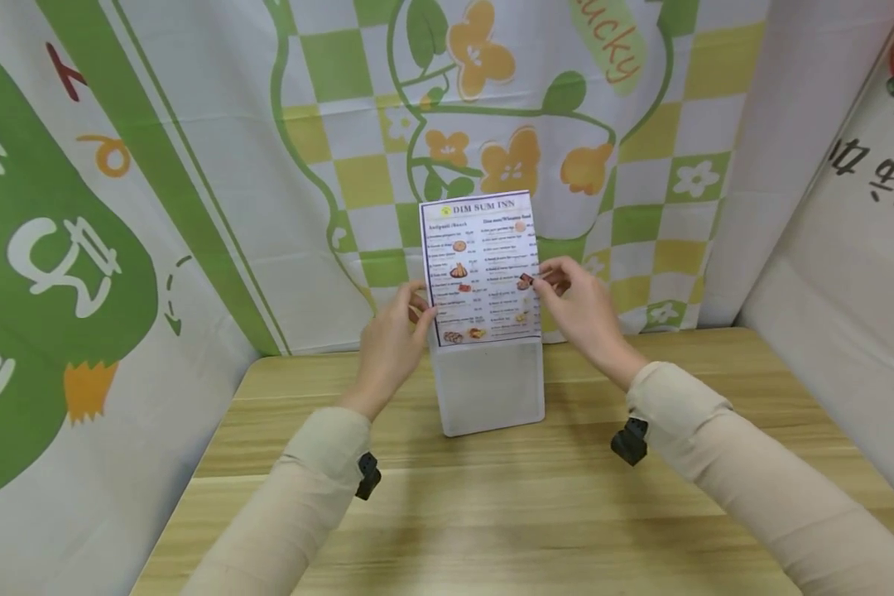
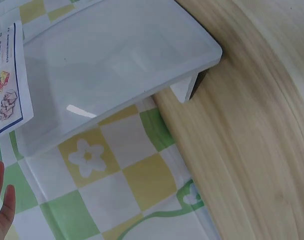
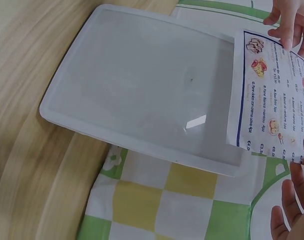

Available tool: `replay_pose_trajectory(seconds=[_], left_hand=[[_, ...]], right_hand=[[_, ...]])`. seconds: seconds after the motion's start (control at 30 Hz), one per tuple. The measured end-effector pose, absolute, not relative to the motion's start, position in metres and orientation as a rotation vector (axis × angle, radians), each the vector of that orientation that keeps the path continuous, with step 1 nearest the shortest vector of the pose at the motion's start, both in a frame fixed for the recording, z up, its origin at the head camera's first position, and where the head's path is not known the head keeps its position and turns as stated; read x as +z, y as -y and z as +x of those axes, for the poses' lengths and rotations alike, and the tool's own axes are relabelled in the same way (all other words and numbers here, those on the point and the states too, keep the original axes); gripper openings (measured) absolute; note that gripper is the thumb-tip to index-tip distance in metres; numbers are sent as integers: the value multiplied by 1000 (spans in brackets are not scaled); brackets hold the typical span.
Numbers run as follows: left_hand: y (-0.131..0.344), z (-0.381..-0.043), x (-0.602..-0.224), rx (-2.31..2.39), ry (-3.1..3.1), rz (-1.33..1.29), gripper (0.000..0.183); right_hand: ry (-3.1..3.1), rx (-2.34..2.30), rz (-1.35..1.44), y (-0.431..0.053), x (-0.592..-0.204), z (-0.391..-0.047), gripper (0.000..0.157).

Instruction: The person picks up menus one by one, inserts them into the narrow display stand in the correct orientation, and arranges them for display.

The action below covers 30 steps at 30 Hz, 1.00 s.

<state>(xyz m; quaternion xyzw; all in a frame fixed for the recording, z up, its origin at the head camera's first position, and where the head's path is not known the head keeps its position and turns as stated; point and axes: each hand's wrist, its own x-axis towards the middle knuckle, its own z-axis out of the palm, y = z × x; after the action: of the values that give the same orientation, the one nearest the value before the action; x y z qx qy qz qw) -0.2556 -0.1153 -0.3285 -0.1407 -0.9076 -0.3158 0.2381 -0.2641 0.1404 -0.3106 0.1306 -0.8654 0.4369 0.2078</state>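
Note:
A printed paper menu [image 1: 484,277] headed "DIM SUM INN" is held upright against the upper part of a white display stand [image 1: 490,389]. My left hand [image 1: 391,341] pinches the sheet's left edge, and my right hand [image 1: 583,308] pinches its right edge. In the right wrist view the menu [image 3: 271,97] overlaps the top end of the stand's glossy panel [image 3: 137,85], its lower edge lifted a little away. The stand [image 2: 112,60] leans back on a support leg [image 2: 182,89] in the left wrist view. There, only a few left-hand fingers [image 2: 7,202] show.
The stand is on a wooden table [image 1: 492,513], near its back edge. Behind hangs a printed curtain [image 1: 343,124] with green and yellow checks and flowers. Patterned cloth also closes off the left side [image 1: 60,273] and right side [image 1: 849,265].

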Motion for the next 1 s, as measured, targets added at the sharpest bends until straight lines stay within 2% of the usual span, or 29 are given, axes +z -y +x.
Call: replay_pose_trajectory(seconds=[0.37,1.0], left_hand=[[118,-273,-316,-864,2439,-403,37],[111,-288,-303,-950,2352,-366,38]], right_hand=[[2397,1136,356,-136,-293,-277,28],[2285,1123,336,-132,-290,-299,30]])
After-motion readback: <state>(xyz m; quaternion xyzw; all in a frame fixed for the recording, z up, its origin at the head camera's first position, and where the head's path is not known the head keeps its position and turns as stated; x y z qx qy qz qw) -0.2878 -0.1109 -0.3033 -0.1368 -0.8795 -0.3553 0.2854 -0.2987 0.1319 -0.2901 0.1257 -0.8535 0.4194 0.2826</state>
